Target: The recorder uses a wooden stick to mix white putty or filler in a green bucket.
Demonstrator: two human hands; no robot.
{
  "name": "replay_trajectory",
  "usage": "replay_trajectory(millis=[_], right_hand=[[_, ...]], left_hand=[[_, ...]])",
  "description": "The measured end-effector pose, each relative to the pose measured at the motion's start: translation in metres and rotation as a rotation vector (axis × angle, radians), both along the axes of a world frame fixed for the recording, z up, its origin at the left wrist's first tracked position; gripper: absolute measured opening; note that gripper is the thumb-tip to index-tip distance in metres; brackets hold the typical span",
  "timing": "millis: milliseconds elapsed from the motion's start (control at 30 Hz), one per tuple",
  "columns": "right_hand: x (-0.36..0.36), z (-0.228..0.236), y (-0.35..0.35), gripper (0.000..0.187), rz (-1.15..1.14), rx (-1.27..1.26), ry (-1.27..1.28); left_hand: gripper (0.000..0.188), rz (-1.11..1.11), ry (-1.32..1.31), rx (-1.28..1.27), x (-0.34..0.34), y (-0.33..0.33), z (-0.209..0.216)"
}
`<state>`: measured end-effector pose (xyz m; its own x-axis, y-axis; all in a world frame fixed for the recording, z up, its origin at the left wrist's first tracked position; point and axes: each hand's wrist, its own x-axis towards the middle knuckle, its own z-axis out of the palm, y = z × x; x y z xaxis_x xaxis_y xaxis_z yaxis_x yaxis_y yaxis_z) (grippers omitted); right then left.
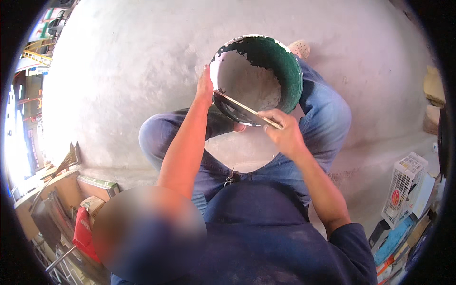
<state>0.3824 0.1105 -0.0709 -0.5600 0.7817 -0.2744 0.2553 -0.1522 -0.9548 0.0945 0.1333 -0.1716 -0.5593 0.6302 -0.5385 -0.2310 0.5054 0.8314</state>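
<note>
Between my bent knees, just above the grey floor [137, 66]: one round bucket [289, 78], tipped so its mouth faces me. Inner wall is green on the right, with ragged dark and whitish patches toward the far and left sides; grey residue across the bottom. Cannot tell what carries its weight; the underside is hidden.

Left hand [204, 89] is at the bucket's left side, fingers laid along the outer wall and pointing away from me. How far they curl round it, I cannot tell.

Right hand [288, 134] is at the near right rim, fingers and thumb pinching the lower right end of a long, thin strip [244, 108], pale along its edge.

Key relation: the strip's long axis slants across the near part of the mouth, from my right fingers up and leftward to a far end close to the left hand. The bucket's hollow lies ahead and to the left of the right fingers, directly right of the left ones. Left hand is nearer, touching the wall. Whether the strip's length bears on the inner wall, I cannot tell.
</note>
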Motion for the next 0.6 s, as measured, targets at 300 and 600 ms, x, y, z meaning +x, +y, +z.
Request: replay_trajectory(millis=[300, 600], right_hand=[[-0.014, -0.002, -0.033, 0.037, -0.110, 0.331, 0.131], [-0.020, -0.004, -0.043, 0.036, -0.102, 0.190, 0.125]], left_hand=[[0.058, 0.061, -0.065, 0.019, -0.022, 0.001, -0.013], [0.058, 0.124, 0.069, 0.082, -0.017, -0.002, -0.033]])
